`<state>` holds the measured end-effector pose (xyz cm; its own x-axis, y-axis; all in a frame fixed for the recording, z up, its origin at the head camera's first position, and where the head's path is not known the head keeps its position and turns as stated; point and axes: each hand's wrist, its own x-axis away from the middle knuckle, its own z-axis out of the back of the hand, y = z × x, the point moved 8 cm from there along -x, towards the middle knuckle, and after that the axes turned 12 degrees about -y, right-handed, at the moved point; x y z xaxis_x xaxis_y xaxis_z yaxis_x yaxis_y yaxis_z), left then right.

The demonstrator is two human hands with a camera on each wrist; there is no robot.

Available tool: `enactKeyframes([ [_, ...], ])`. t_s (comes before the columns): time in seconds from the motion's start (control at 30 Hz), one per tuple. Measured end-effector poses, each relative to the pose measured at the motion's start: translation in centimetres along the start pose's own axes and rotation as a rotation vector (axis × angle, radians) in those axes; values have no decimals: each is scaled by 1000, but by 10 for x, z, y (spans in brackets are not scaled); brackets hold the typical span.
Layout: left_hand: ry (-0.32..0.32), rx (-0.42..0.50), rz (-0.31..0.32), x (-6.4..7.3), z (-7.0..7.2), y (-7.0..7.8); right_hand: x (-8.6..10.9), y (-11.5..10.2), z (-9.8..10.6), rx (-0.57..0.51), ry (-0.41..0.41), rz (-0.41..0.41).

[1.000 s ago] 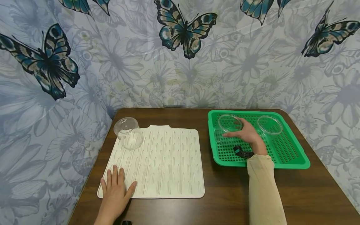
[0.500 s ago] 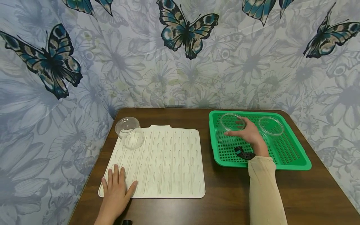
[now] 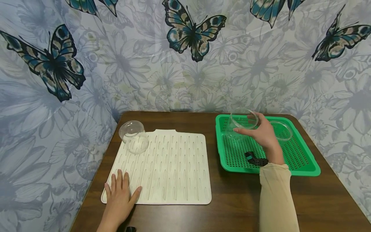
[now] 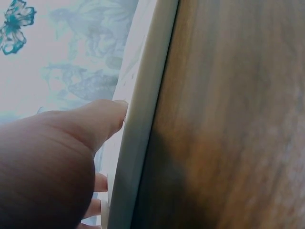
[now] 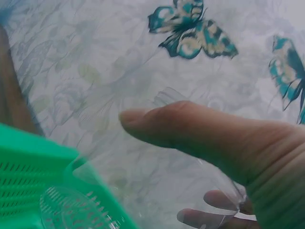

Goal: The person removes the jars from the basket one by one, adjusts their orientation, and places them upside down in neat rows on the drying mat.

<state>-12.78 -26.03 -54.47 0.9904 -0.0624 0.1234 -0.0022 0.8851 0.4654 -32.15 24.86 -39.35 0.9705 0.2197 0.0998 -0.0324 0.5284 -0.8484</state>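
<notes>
My right hand point(image 3: 267, 137) grips a clear round cup point(image 3: 241, 120) by its side, thumb in front and fingers behind, over the green basket's far left part. Through the right wrist view, the thumb point(image 5: 157, 125) lies across the cup's clear wall, and more fingertips show behind it. My left hand point(image 3: 118, 198) rests with straight, spread fingers on the near left corner of a white ribbed mat point(image 3: 174, 167). Its thumb point(image 4: 107, 117) lies at the mat's edge in the left wrist view. A second clear cup point(image 3: 131, 129) stands at the mat's far left corner.
The green perforated basket point(image 3: 221, 158) stands at the table's right, with another clear cup point(image 3: 280, 131) inside, partly behind my right hand. Bare brown tabletop point(image 3: 232, 203) lies in front of it. A butterfly-patterned wall covering point(image 3: 139, 77) rises behind the table.
My right hand has lifted the clear cup up and slightly right inside the basket's outline. The left hand stays in place on the mat.
</notes>
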Motion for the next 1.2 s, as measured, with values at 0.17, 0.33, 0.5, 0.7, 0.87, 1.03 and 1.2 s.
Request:
enactKeyframes([
  [0.17, 0, -4, 2, 1, 1, 1, 11, -20, 5, -15, 55, 32],
  [0.33, -5, -3, 10, 3, 0, 1, 19, -29, 10, -55, 116, 63],
  [0.5, 7, -2, 5, 3, 0, 2, 21, -36, 13, -109, 163, 122],
  [0.7, 18, -7, -1, 1, 1, 2, 23, -40, 15, -105, 195, 156],
  [0.87, 9, -31, 11, 0, 2, 3, 25, -40, 16, -110, 218, 170],
  [1.03, 23, -65, 24, -1, 8, 7, 28, -43, 17, -78, 260, 201],
  [1.2, 184, -61, -51, -2, 29, 19, 33, -50, 18, -31, 331, 246],
])
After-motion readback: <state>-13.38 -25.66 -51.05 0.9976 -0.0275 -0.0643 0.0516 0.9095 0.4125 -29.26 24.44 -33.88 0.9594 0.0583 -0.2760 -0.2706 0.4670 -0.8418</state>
